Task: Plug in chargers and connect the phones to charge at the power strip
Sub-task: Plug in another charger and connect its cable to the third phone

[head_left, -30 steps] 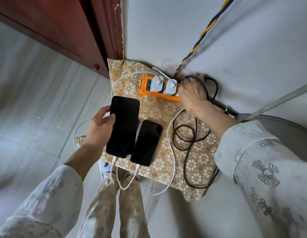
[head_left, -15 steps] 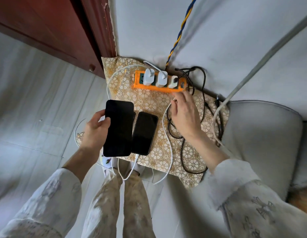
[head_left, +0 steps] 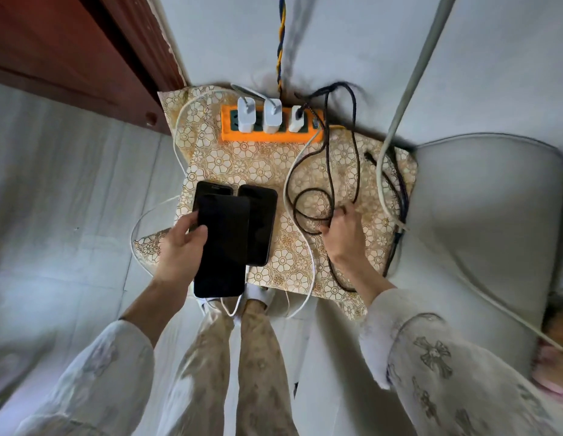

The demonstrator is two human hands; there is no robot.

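Seen from my head camera, looking straight down: a small counter (head_left: 305, 171) covered in a gold floral cloth stands against a pale wall. At its far edge lies an orange power strip (head_left: 270, 136) with three white chargers plugged into it, the left charger (head_left: 246, 118), the middle charger (head_left: 272, 119) and the right charger (head_left: 296, 119). My left hand (head_left: 179, 247) grips a large black phone (head_left: 222, 245) by its left edge, thumb curled over the dark screen, holding it above the near left part of the counter. Under it a second phone (head_left: 213, 187) shows only its top edge, and just to its right a third phone (head_left: 260, 225) lies flat on the cloth, screen up and dark. My right hand (head_left: 343, 234) rests on the cloth to the right of the phones, well apart from my left hand, its fingers curled round a loop of black cable (head_left: 327, 171) that runs up to the right charger. A white cable (head_left: 288, 184) curves from the strip down between the phones and my right hand and over the near edge. Another white cable (head_left: 179, 130) arcs from the left charger round the counter's left side. A grey cushioned seat (head_left: 488, 215) stands beside the counter on the right, and a red-brown wooden door (head_left: 69, 51) fills the upper left.
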